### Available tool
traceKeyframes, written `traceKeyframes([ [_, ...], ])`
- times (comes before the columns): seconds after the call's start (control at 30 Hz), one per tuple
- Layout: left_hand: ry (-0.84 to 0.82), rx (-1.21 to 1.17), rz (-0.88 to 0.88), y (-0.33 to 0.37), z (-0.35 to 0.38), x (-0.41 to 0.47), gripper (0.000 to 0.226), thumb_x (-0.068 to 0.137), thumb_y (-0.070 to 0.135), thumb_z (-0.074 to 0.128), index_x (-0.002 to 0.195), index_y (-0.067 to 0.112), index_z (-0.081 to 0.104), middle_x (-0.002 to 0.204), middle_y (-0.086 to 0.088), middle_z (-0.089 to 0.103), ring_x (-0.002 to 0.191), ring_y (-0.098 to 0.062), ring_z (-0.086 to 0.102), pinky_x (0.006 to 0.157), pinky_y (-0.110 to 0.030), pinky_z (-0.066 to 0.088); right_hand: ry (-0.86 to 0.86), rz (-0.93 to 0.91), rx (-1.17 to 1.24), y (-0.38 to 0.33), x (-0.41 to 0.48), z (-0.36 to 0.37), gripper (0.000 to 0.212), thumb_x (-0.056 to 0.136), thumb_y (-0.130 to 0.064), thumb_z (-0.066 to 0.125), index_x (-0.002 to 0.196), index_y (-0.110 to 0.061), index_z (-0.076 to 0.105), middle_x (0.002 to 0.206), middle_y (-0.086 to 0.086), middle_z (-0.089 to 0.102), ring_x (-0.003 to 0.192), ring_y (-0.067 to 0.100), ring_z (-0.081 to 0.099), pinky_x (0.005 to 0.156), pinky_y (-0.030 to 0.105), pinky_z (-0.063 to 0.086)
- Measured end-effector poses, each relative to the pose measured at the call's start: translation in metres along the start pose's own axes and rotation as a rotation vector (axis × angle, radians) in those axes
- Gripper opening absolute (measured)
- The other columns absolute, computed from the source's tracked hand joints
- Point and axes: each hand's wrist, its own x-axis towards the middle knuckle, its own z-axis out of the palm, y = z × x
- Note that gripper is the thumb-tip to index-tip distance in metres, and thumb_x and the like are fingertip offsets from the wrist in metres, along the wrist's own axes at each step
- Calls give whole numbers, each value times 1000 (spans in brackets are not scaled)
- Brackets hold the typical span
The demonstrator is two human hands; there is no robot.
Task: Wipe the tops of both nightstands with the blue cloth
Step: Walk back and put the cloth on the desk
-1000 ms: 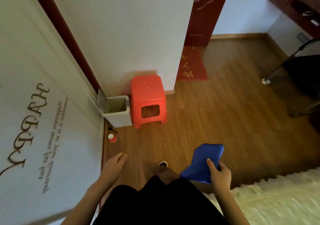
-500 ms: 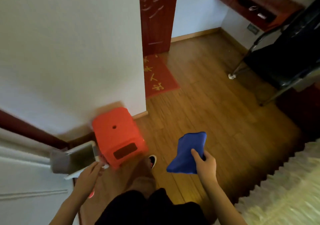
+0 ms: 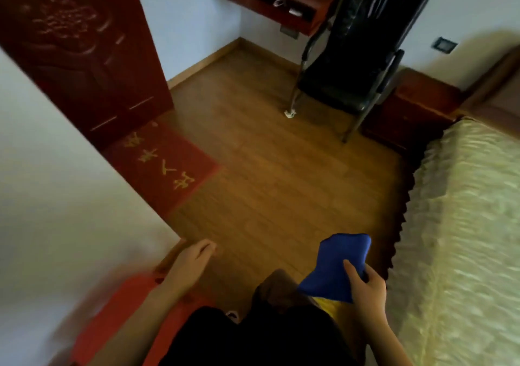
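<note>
**Cloth in right hand, nightstand ahead**

I see the cloth (image 3: 336,264) held in the air, low and right of centre, above the wood floor (image 3: 270,174). It is blue and hangs bunched. My right hand (image 3: 365,287) grips its lower right part: the thumb lies across the top face, and the fingers curl behind it.

My left hand (image 3: 194,261) is empty. Its fingers are loosely bent and partly spread, touching nothing. Below it is a stool (image 3: 121,320), orange and blurred.

One nightstand (image 3: 408,112) stands at the upper right, dark red-brown, just beside the bed (image 3: 464,225), well apart from the cloth. I cannot tell what lies on its top. A black chair (image 3: 354,56) stands just beside it, on its left.

A red mat (image 3: 163,165) lies on the floor at the foot of a dark red door (image 3: 78,47). A white wall (image 3: 56,182) fills the left side. A red-brown shelf (image 3: 281,2) hangs on the far wall.
</note>
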Motion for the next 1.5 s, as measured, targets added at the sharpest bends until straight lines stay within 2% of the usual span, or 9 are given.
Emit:
traceKeyframes([
  [0.17, -142, 26, 15, 55, 5, 105, 18, 99, 30, 43, 96, 34, 61, 98, 6, 69, 95, -10, 64, 89, -34, 51, 130, 63, 55, -16, 74, 2, 39, 91, -25, 66, 89, 13, 60, 87, 35, 64, 80, 54, 59, 64, 41, 41],
  [0.27, -201, 56, -26, 81, 10, 165, 19, 100, 28, 43, 93, 34, 59, 97, 5, 68, 96, -12, 63, 86, -32, 48, 156, 103, 72, -34, 132, 9, 41, 91, -26, 66, 87, 14, 59, 82, 33, 64, 70, 49, 59, 62, 39, 39],
  [0.4, -159, 56, -112, 115, 2, 231, 20, 100, 26, 43, 93, 31, 60, 98, 3, 70, 98, -15, 63, 88, -34, 48, 126, 167, 75, -84, 212, 22, 42, 92, -25, 64, 75, 12, 53, 65, 26, 53, 59, 29, 46, 57, 35, 33],
  [0.6, 5, 16, -139, 184, -26, 323, 26, 100, 28, 41, 102, 21, 66, 98, 3, 70, 98, -16, 62, 87, -38, 45, 5, 105, 42, -180, 328, 65, 38, 89, -30, 66, 82, 7, 59, 76, 26, 64, 62, 36, 55, 57, 36, 39],
  [0.87, 45, -49, -173, 249, -62, 467, 29, 101, 33, 38, 108, 21, 63, 103, 4, 66, 98, -14, 59, 78, -30, 42, -119, 53, 65, -285, 471, 134, 43, 88, -34, 67, 83, 8, 57, 70, 23, 58, 59, 24, 48, 55, 35, 36],
  [1.1, -51, 1, -99, 341, -99, 642, 25, 100, 31, 41, 105, 21, 64, 101, 1, 69, 99, -18, 65, 73, -26, 45, 8, 116, 76, -361, 594, 169, 33, 88, -29, 68, 84, 4, 63, 79, 24, 66, 61, 27, 55, 56, 36, 41],
  [1.2, -137, 50, -21, 404, -112, 707, 29, 100, 35, 41, 113, 20, 62, 104, 2, 68, 101, -16, 63, 77, -28, 46, 89, 154, 86, -396, 641, 171, 34, 89, -29, 67, 85, 4, 63, 75, 23, 64, 60, 26, 52, 55, 34, 38],
  [1.33, -264, 117, 61, 476, -124, 781, 21, 100, 34, 40, 94, 34, 60, 99, 4, 67, 96, -18, 64, 86, -36, 49, 148, 161, 96, -441, 701, 169, 32, 90, -29, 66, 83, 3, 62, 74, 23, 62, 60, 26, 51, 56, 34, 37],
  [1.5, -248, 112, 105, 528, -121, 857, 23, 100, 30, 40, 91, 35, 60, 95, 7, 68, 93, -15, 64, 77, -27, 48, 178, 154, 118, -486, 779, 175, 21, 90, -27, 65, 79, -11, 61, 82, 19, 67, 68, 30, 59, 60, 36, 44],
])
